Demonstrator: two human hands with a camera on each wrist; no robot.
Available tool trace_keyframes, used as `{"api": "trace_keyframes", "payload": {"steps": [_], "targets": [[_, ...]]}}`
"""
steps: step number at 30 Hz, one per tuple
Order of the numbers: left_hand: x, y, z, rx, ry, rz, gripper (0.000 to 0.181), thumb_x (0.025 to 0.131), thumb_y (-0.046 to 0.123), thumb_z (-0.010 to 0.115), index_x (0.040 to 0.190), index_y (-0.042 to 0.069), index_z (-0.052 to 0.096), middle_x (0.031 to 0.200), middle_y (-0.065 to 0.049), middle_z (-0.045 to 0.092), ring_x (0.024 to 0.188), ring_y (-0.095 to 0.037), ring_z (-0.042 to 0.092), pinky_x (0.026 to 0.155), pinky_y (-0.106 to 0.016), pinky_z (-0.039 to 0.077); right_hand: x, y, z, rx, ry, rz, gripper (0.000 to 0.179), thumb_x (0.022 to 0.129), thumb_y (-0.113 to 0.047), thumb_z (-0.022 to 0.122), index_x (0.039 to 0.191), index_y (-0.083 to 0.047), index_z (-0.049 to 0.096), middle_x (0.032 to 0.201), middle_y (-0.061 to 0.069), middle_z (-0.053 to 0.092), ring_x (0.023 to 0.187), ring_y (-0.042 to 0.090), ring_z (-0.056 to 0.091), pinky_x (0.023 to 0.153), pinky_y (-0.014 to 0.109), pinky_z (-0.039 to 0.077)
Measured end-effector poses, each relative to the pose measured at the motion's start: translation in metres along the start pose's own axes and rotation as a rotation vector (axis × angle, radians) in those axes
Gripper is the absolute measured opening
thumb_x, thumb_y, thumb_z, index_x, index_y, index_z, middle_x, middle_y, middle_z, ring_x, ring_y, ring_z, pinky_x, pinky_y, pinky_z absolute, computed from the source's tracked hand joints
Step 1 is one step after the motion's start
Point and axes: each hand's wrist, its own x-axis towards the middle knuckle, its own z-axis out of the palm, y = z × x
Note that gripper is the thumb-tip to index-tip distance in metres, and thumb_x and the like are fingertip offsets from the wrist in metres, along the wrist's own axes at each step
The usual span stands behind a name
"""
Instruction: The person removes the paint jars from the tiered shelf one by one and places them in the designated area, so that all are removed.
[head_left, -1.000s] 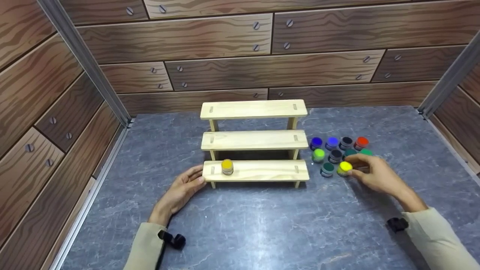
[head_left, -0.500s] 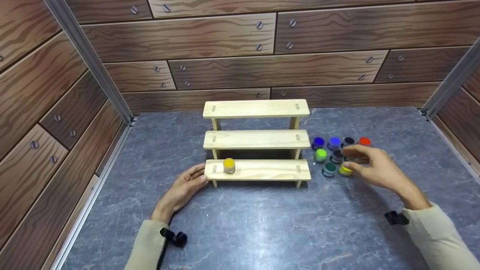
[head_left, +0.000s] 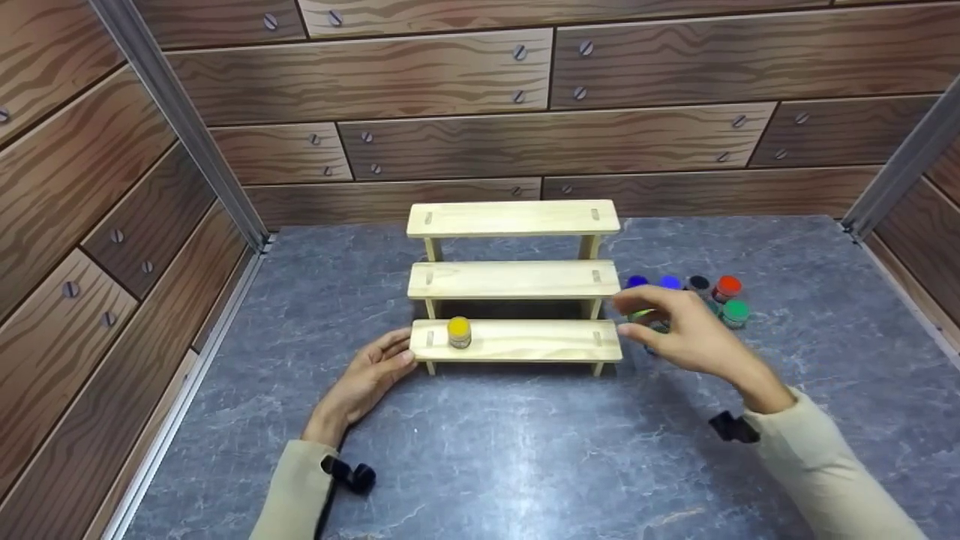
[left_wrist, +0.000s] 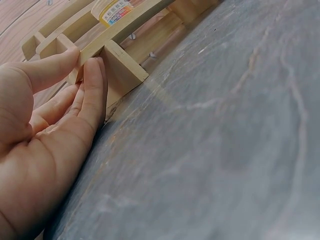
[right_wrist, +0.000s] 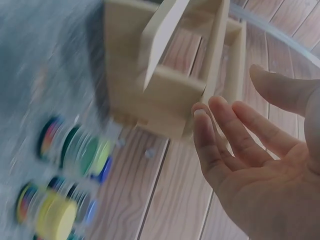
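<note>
A three-step wooden display shelf stands mid-table. My left hand holds the left end of its lowest step; in the left wrist view the thumb and fingertips pinch the board's corner. On that step, towards the left, sits a small paint jar with an orange-yellow lid. My right hand hovers by the shelf's right end, fingers apart and nothing between them. Beneath and behind it are paint jars, partly covered in the head view; the right wrist view shows a yellow-lidded jar and a green-lidded one.
At the group's right edge stand a red-lidded jar and a green-lidded jar. Wood-patterned walls enclose the grey marbled table at the back and sides.
My right hand has let go of the yellow-lidded jar, lifted off it and moved left towards the shelf. My left hand keeps its hold on the shelf.
</note>
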Motion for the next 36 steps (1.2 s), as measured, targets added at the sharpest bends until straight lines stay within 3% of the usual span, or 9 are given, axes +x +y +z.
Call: {"api": "trace_keyframes", "payload": {"steps": [4,9,15,23,36], "targets": [[0.0,0.0,0.0,0.006,0.001,0.0,0.066,0.107,0.002,0.06,0.163,-0.01,0.028,0.164,-0.027,0.04,0.127,-0.015,0.063,0.111,-0.028,0.053,0.011,-0.009,0.014,0.012,-0.017,-0.026,0.039,0.098,-0.012,0.078,0.134,0.001,0.07,0.127,0.015,0.075,0.114,0.036,0.073,0.097,0.049,0.063],[0.0,0.001,0.0,0.006,-0.009,0.003,0.065,0.107,0.002,0.059,0.163,-0.01,0.028,0.163,-0.028,0.04,0.128,-0.015,0.063,0.113,-0.029,0.052,0.025,-0.018,0.031,0.034,-0.015,-0.093,0.038,0.096,-0.01,0.08,0.13,0.002,0.071,0.123,0.015,0.076,0.111,0.037,0.074,0.097,0.048,0.064],[0.001,0.001,-0.001,-0.002,-0.009,0.012,0.065,0.107,0.002,0.06,0.163,-0.01,0.029,0.162,-0.026,0.043,0.129,-0.016,0.063,0.113,-0.029,0.053,0.044,-0.033,0.053,0.077,-0.031,-0.1,0.039,0.095,-0.011,0.081,0.131,0.002,0.071,0.123,0.016,0.076,0.108,0.034,0.075,0.099,0.047,0.062],[0.0,0.0,-0.001,-0.004,-0.001,0.009,0.065,0.107,0.003,0.061,0.162,-0.009,0.031,0.159,-0.021,0.048,0.129,-0.015,0.062,0.112,-0.028,0.053,0.069,-0.054,0.089,0.081,-0.064,-0.181,0.039,0.097,-0.013,0.078,0.131,0.005,0.069,0.125,0.02,0.075,0.11,0.039,0.073,0.101,0.046,0.062],[-0.001,-0.002,-0.001,-0.014,0.001,0.006,0.065,0.106,0.0,0.059,0.163,-0.01,0.028,0.162,-0.025,0.044,0.128,-0.014,0.063,0.113,-0.029,0.053,0.09,-0.066,0.14,0.095,-0.106,-0.166,0.039,0.095,-0.01,0.08,0.129,0.005,0.07,0.123,0.02,0.075,0.107,0.033,0.075,0.098,0.042,0.064]]}}
